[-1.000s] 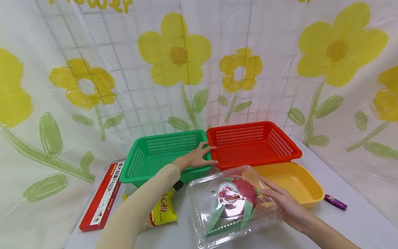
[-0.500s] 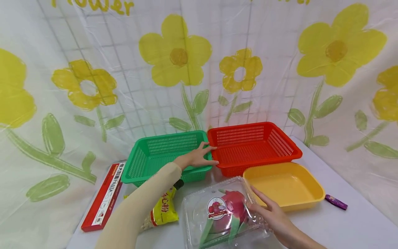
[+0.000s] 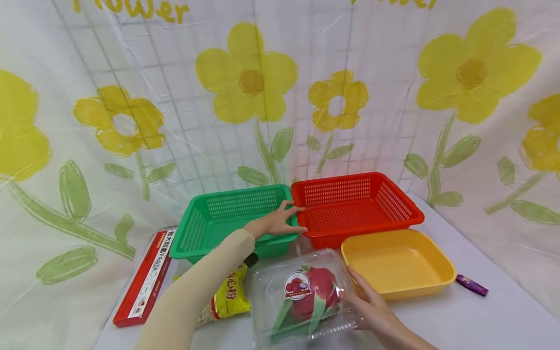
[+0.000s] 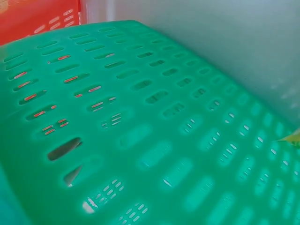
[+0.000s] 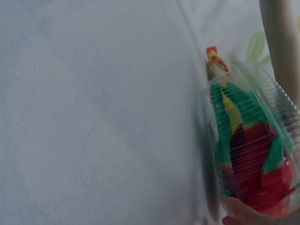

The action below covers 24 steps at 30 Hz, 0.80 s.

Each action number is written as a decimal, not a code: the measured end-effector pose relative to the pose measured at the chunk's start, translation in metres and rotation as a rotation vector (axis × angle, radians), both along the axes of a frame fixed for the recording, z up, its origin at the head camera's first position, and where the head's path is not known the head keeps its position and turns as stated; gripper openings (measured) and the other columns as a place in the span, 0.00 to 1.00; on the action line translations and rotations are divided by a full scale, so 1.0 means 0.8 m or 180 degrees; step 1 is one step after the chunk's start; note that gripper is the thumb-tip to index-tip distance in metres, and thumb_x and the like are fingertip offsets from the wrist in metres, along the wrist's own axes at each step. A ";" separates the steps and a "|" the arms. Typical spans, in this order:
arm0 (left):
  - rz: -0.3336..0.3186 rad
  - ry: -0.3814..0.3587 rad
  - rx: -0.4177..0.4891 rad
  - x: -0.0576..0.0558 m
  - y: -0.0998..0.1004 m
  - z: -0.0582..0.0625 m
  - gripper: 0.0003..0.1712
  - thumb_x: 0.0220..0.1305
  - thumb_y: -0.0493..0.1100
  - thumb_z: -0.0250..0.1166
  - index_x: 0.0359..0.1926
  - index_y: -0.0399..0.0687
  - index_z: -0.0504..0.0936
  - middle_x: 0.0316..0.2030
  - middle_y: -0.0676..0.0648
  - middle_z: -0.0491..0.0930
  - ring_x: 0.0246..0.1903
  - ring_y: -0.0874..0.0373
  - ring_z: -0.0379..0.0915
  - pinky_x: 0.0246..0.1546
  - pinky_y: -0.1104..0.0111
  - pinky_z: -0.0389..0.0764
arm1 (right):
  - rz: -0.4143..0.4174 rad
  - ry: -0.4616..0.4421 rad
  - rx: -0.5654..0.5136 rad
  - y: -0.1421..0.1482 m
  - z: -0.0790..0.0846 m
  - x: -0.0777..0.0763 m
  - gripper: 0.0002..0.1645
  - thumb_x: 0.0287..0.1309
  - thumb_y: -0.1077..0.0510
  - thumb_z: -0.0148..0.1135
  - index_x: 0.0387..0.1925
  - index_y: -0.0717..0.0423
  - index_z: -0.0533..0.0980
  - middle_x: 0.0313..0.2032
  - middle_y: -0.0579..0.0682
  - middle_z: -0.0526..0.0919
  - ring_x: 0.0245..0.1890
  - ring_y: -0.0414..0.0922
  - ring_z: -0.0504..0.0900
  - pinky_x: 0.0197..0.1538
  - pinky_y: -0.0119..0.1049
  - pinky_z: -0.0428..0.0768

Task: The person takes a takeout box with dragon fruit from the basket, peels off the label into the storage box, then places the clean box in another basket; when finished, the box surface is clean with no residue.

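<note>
Both hands work: your right hand (image 3: 372, 306) grips the dragon-fruit clamshell (image 3: 268, 291), seemingly positioning it, likely needing level support next; left hand (image 3: 276, 221) spread, holding nothing.

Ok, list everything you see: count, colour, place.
Clear box: 1, transparent, front centre
Dragon fruit: 1, red and green, inside clear box
Label: 1, white and red, on clear box
Green basket: 1, green, back left
Red basket: 1, red, right of green basket
Tub: 1, yellow, front right
Purple item: 1, purple, right of tub
Bag: 1, yellow, front left
Black item: 1, black, near bag, unidentifiable
Pasta box: 1, red and white, far left
Table: 1, white, underneath
Sheeting: count unclear, white with yellow flowers, behind
Sleeve: 1, cream, left arm
Left grip: 1, bare, at green basket's right rim
Right grip: 1, bare, holding clear box
</note>
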State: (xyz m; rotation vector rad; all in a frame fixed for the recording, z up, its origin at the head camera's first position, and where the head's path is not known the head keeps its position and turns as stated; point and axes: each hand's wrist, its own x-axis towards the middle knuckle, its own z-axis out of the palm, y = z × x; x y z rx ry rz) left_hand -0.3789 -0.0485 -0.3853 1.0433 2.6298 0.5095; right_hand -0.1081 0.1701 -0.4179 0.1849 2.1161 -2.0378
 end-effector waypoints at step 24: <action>0.0088 0.0266 0.0354 0.018 -0.029 0.028 0.46 0.64 0.70 0.55 0.77 0.58 0.56 0.76 0.45 0.48 0.70 0.42 0.55 0.64 0.45 0.64 | 0.0526 0.0664 0.1646 0.013 0.013 0.007 0.46 0.60 0.41 0.65 0.75 0.44 0.57 0.68 0.58 0.62 0.60 0.59 0.70 0.51 0.57 0.79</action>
